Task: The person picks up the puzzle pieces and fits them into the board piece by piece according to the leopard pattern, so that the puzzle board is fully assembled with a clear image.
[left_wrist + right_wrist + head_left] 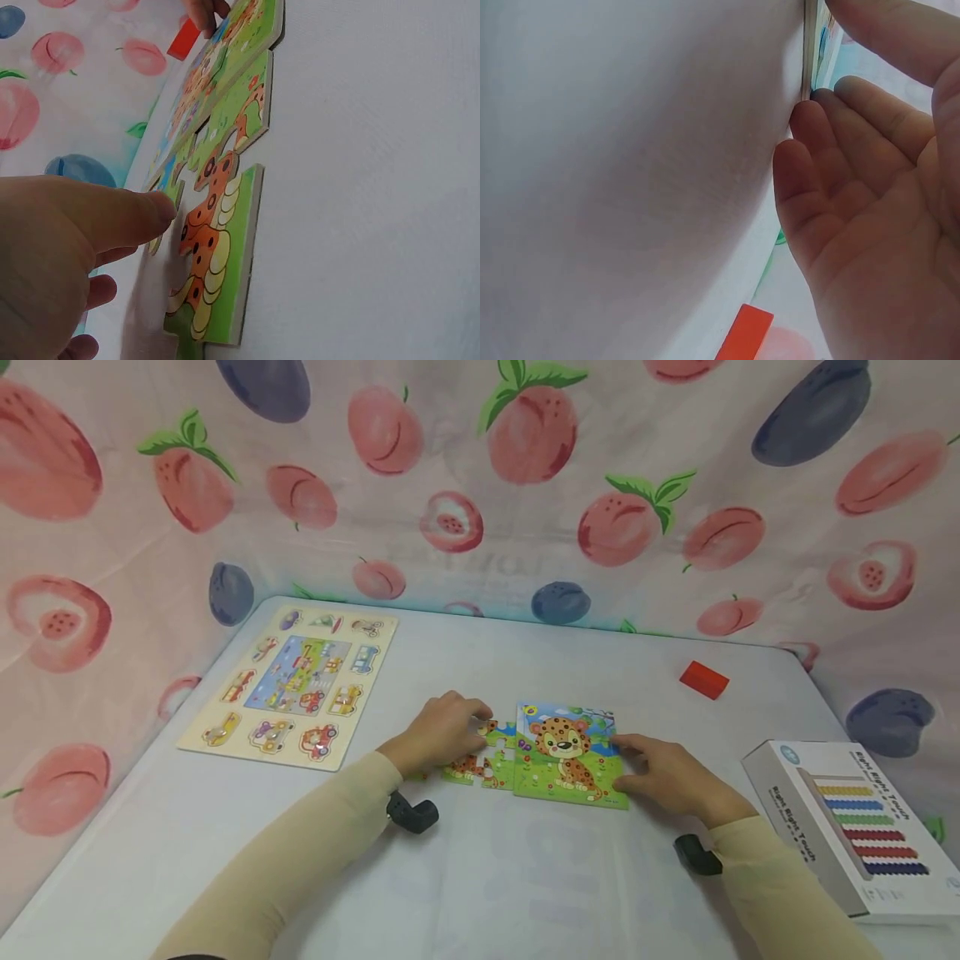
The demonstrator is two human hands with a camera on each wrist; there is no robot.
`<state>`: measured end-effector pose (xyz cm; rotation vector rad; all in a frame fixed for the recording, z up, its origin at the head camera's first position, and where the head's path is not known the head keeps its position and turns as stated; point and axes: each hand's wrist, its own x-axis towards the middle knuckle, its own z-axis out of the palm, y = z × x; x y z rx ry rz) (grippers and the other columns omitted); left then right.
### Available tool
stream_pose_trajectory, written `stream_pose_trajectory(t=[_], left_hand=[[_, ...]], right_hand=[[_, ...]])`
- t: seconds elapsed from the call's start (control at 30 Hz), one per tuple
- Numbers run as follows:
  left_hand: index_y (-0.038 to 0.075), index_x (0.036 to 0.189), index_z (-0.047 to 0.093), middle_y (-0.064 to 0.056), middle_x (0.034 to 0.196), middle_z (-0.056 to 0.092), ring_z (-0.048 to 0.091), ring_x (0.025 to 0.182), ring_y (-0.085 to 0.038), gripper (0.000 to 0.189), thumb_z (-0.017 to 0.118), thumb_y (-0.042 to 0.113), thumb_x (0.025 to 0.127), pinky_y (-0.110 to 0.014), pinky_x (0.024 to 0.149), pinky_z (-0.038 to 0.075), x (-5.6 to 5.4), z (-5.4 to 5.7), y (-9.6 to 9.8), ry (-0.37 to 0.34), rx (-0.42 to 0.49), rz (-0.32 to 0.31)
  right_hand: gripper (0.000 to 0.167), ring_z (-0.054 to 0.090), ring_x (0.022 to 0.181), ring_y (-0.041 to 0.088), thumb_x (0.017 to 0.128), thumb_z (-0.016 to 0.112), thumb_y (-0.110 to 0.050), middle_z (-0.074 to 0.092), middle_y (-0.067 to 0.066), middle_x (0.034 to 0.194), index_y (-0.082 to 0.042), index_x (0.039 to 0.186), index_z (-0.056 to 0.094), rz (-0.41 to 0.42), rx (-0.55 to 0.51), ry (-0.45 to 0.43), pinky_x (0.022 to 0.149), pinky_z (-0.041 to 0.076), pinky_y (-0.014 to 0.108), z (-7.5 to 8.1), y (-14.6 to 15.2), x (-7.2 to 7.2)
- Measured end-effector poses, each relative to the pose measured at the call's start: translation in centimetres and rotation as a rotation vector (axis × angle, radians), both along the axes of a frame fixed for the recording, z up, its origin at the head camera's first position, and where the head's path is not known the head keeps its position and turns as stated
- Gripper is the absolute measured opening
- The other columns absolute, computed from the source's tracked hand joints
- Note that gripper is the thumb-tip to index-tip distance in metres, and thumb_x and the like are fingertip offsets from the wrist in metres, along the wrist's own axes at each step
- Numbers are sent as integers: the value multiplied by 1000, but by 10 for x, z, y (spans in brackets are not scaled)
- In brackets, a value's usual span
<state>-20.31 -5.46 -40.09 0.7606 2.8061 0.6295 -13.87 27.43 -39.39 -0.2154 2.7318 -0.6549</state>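
Note:
A square leopard picture board (570,752) lies flat in the middle of the table. Against its left side lie several jigsaw pieces (495,778) with green grass and orange spotted leopard parts; the left wrist view shows some joined and gaps among them. My left hand (442,735) pinches a small jigsaw piece (491,727) at the upper left of this group. The thumb (142,217) shows over that piece's edge, while the other fingertips are partly hidden. At the board's right edge, my right hand (667,775) touches it with loosely bent fingers (817,142).
A wooden vehicle puzzle board (300,681) lies at the back left. A red block (704,680) is at the back right. A white box (855,835) printed with coloured rods stands on the right. Behind the table hangs a fruit-patterned cloth (450,460).

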Motion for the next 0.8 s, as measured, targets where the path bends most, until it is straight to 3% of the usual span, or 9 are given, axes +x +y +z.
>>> stream_pose_trajectory(t=[0.53, 0.8], left_hand=[[12, 124, 68, 0, 119, 68, 56, 109, -21, 40, 77, 27, 89, -41, 97, 43, -4, -4, 3, -14, -17, -12], [12, 125, 67, -1, 121, 67, 56, 111, -21, 40, 77, 24, 89, -41, 99, 43, -5, -2, 4, -66, 16, -4]], right_hand=[[77, 46, 128, 46, 85, 81, -31, 46, 25, 146, -5, 149, 45, -25, -3, -65, 101, 42, 61, 1, 2, -1], [79, 46, 127, 46, 84, 81, -31, 46, 25, 147, -5, 149, 44, -28, -22, -77, 100, 42, 60, 0, 4, -3]])
